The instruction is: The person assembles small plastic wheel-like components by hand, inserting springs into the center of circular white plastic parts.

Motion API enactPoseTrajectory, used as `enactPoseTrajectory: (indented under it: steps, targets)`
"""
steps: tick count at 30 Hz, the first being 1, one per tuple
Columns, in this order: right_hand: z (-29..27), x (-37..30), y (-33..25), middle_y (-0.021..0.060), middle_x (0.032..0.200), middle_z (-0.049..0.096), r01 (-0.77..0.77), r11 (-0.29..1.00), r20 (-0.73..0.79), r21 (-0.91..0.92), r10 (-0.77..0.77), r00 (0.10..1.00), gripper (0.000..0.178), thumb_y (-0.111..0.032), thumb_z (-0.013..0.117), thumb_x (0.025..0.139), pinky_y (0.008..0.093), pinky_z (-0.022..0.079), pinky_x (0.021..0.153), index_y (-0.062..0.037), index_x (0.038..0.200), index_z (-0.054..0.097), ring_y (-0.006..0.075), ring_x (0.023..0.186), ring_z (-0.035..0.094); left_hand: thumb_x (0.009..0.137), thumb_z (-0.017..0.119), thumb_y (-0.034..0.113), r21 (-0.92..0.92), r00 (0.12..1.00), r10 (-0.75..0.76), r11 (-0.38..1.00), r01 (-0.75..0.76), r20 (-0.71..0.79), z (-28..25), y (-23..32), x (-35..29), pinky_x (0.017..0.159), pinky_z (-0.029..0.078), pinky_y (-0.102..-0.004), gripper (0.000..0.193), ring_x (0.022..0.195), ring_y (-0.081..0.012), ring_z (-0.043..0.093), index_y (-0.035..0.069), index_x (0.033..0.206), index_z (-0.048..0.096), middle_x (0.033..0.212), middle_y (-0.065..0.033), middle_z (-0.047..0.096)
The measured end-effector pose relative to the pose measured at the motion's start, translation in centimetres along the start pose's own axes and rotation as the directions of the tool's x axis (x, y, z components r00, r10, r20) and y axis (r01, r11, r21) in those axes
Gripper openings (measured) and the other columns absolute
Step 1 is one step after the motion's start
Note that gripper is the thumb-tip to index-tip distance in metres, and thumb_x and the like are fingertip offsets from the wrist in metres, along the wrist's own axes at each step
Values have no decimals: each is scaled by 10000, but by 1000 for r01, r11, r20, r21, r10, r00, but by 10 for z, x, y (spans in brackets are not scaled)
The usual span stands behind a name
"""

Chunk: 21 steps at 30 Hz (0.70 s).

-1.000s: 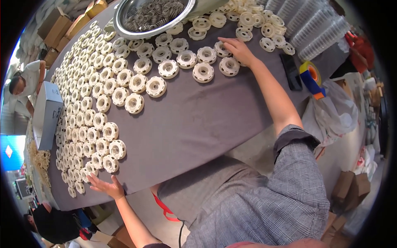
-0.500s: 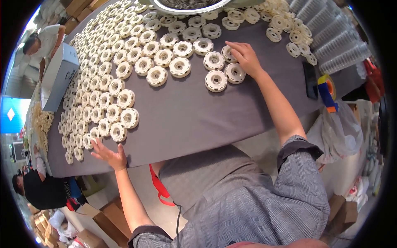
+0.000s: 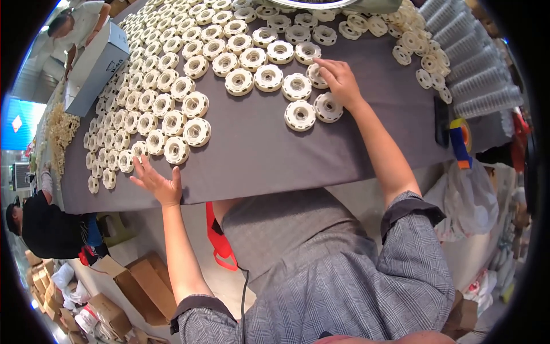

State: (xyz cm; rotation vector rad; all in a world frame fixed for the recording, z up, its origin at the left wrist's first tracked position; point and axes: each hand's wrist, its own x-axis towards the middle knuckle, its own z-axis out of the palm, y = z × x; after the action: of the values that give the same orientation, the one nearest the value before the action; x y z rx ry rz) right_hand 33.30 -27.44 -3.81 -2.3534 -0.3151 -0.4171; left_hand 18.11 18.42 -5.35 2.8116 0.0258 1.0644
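Note:
Cream round plastic discs with notched rims, many with a coil spring in the middle, lie in rows on the dark grey cloth. My right hand (image 3: 341, 83) rests its stretched fingers on a small cluster at the right, over a disc (image 3: 314, 75) and beside another disc (image 3: 329, 108). Two more discs of that cluster, a far one (image 3: 297, 87) and a near one (image 3: 300, 116), sit just left of it. At the near edge of the left group, my left hand (image 3: 156, 182) is spread with nothing in it, its fingertips by a disc (image 3: 140, 150).
A metal-rimmed basin (image 3: 312, 4) stands at the far edge. Loose flat rings (image 3: 409, 41) and stacked clear plastic trays (image 3: 481, 74) are at the right, with a dark flat object (image 3: 441, 121) and a tape dispenser (image 3: 460, 143). A blue-grey box (image 3: 103, 66) stands left; people (image 3: 48, 223) are beyond.
My view has turned, so the table shifts in the picture. The right-hand cluster has slid leftward under my right hand, closer to the large group. My left hand stays beside the left group.

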Motion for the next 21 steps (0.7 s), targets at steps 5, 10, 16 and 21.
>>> enactPoseTrajectory:
  steps: [5,10,16,21]
  targets:
    - [-5,-7,-10,93,1177,568,50,999,69,20,-51,996,389,-362,490,858,404,318,970,-177,1191,573,255,1146,441,787,430,659,-15,1000,7,1000,-7,-4,2,1,0,1053,-6,-575,878,1354,-302,168,56,1392,225,1432,-190,213]
    - [-44,-28,14,162,1436,255,37,983,187,182,-72,980,806,-543,623,690,459,181,1077,-208,1372,355,360,1336,194,782,437,661,-43,1000,8,999,-9,-17,-2,-1,-2,1046,-12,-583,888,1354,-313,161,50,1390,223,1430,-193,217]
    - [-44,-53,10,188,1448,196,153,985,324,-80,-119,938,1023,-614,738,481,519,135,1073,-256,1364,366,401,1325,190,754,466,682,-182,993,-25,983,3,-117,-4,19,-4,1047,-19,-568,940,1356,-328,136,37,1390,216,1434,-201,204]
    - [-27,-45,0,206,1437,207,232,955,321,-186,-164,933,1064,-634,748,437,542,138,1060,-265,1361,370,407,1318,206,644,615,674,-457,986,152,883,-105,67,9,146,1,1045,-41,-572,1068,1357,-356,93,53,1402,189,1443,-209,149]
